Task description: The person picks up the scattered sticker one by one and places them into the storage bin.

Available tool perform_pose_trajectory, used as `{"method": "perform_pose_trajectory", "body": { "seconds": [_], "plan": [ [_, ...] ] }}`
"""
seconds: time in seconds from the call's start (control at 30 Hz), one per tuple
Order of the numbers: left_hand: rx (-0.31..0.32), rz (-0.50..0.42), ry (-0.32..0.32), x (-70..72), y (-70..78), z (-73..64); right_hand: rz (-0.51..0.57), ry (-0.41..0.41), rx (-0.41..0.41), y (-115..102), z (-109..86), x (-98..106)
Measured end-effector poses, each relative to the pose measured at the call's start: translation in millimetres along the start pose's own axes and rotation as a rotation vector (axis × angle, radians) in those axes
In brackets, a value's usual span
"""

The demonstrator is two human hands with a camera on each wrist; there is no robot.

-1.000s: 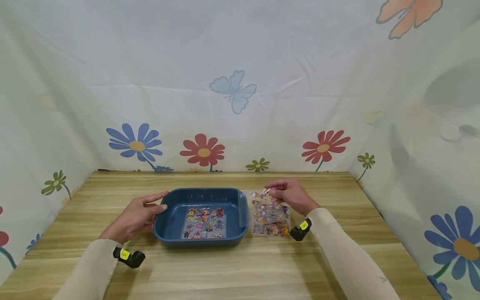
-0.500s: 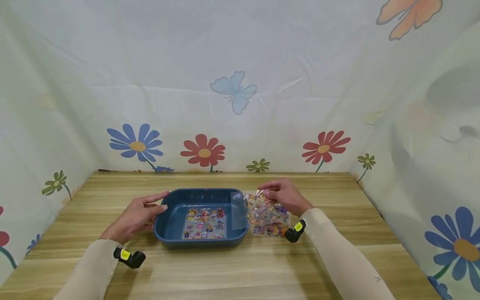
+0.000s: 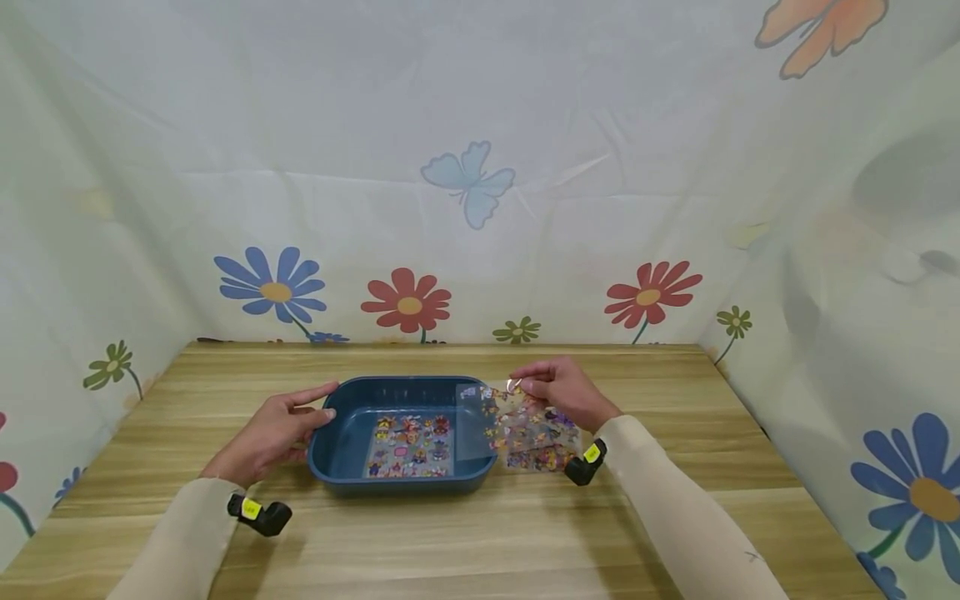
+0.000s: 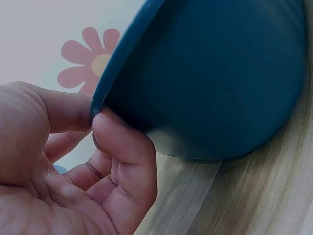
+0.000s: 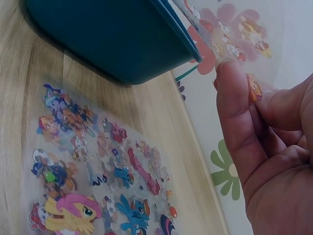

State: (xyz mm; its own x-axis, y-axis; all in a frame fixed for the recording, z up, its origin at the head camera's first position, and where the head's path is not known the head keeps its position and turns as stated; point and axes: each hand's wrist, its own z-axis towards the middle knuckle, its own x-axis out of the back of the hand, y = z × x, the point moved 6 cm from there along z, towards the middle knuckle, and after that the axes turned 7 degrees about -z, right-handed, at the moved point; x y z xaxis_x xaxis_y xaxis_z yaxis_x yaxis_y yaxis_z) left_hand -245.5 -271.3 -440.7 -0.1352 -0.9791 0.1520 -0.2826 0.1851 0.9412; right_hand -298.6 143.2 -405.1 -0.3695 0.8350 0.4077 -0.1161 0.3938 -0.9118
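My left hand [image 3: 272, 429] pinches the left rim of a dark blue plastic tray [image 3: 405, 485] between thumb and fingers; the left wrist view shows the rim [image 4: 112, 73] between them. Inside the tray a transparent sticker sheet [image 3: 408, 447] with small cartoon figures lies flat. My right hand [image 3: 576, 393] pinches the edge of another clear sticker sheet [image 3: 474, 421], whose left part reaches over the tray's right rim. Below that hand more sticker sheets [image 5: 102, 171], printed with colourful ponies and pups, lie overlapping on the table.
The wood-grain table [image 3: 420, 542] runs back to a white cloth [image 3: 345, 217] printed with flowers and butterflies, which also hangs at both sides. Each wrist carries a small black camera [image 3: 262, 515]. The loose sheets lie close to the tray's right side.
My right hand has moved left with the sticker sheet, and more of the sheet now overlaps the tray's right end. My left hand and the tray have stayed in place.
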Motion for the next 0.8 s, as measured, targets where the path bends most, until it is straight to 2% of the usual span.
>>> {"method": "perform_pose_trajectory", "body": {
  "seconds": [0.5, 0.8],
  "plan": [
    [-0.011, -0.033, -0.031, -1.2, -1.1, -2.0, 0.036, -0.018, 0.007, -6, 3.2, -10],
    [-0.001, -0.019, -0.017, -0.1, -1.8, 1.2, 0.035, -0.035, 0.018, -9, 3.6, -12]
  ]
}}
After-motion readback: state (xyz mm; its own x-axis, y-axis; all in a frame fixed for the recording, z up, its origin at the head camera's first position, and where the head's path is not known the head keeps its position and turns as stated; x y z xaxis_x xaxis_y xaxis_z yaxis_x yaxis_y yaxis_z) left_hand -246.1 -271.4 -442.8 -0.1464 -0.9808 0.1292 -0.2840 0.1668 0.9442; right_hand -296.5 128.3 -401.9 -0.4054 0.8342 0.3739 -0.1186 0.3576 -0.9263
